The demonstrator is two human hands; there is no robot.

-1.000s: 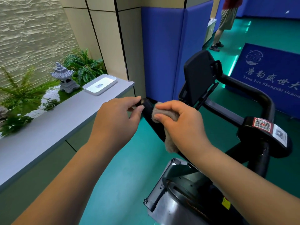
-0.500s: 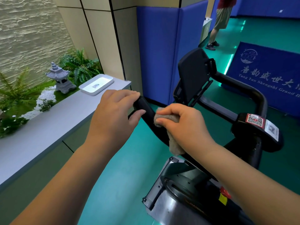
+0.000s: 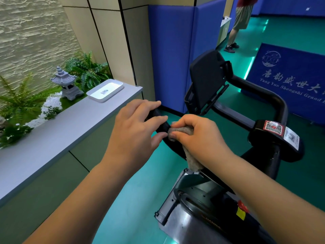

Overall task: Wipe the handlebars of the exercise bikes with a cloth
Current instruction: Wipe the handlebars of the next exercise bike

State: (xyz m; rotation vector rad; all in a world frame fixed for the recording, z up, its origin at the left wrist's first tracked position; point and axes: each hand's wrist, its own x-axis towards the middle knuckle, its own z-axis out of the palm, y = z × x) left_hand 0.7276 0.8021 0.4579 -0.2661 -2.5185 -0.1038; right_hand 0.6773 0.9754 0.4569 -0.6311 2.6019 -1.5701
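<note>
Since a second ago the left hand [image 3: 135, 131] has slid up onto the end of the handlebar [image 3: 159, 120], and its fingers [image 3: 154, 118] now lie loosely over the black grip, lightly curled rather than clenched, thumb beneath. Meanwhile the right hand [image 3: 198, 138] has stayed just behind it on the same bar, fingers clenched round the cloth [image 3: 177, 130] and pressing it to the tube. That suggests this left arm of the bar is being steadied while it is wiped, with the far arm beyond the console [image 3: 207, 80] probably not yet reached.

Handlebar: a thick, matt black, curved tube, its near end rising between the two hands and close to the grey counter [image 3: 70, 131]. Cloth: a small grey-brown, fuzzy rag, bunched under the right fingers, with a tail hanging below the bar toward the bike's flywheel housing [image 3: 193, 199].
</note>
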